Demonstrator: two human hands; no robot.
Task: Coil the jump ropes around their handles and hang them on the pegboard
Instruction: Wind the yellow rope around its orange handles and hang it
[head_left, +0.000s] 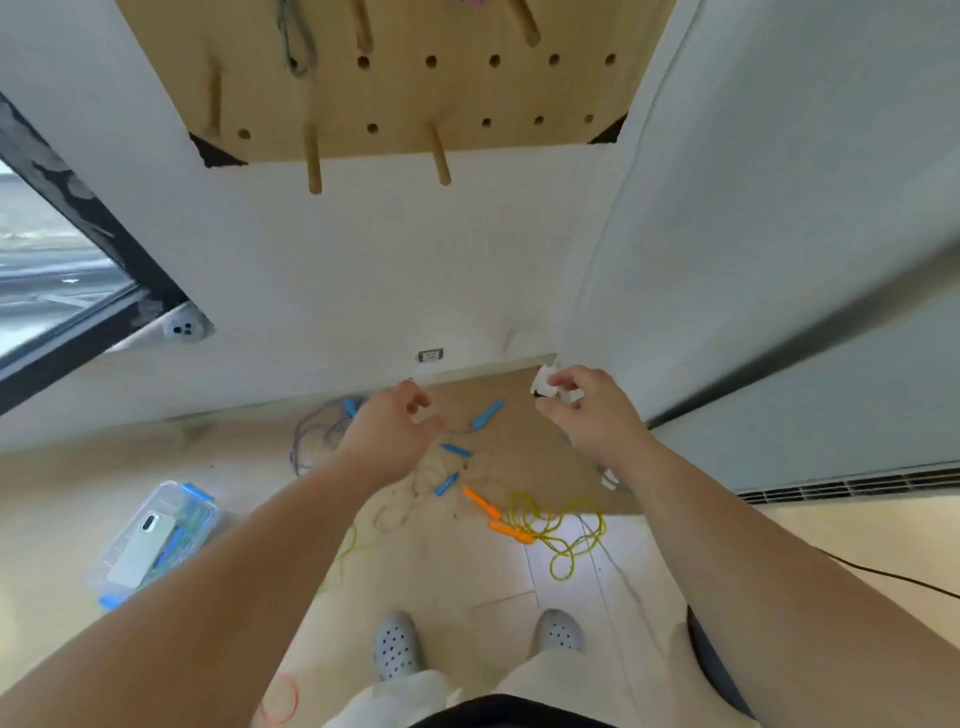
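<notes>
Ropes (447, 483) uncoiled, in a loose tangle on the floor (675, 545) at the foot of the wall, under and between both hands. None visible on the pegs.

Left to right:
- window (47, 270) at far left
- clear box (119, 561) with blue clips on the floor, well apart from the tangle; phone (143, 545) on or in it, cannot tell which
- blue handles (488, 413), four visible, spread through the tangle; thin purple cord (297, 441) trails off left
- left hand (395, 421) held out above the tangle, fingers loosely curled, nothing visible in it
- pegboard (415, 93) high on the wall, centre; pegs (313, 161) stick out of it, and a grey loop (296, 41) hangs near its top edge
- orange handles (482, 503) lie side by side, yellow cord (561, 530) looped just right of them
- right hand (587, 410) held out level with the left, fingertips pinching a small white piece (543, 387); too blurred to tell what it is

Hands apart, not touching.
</notes>
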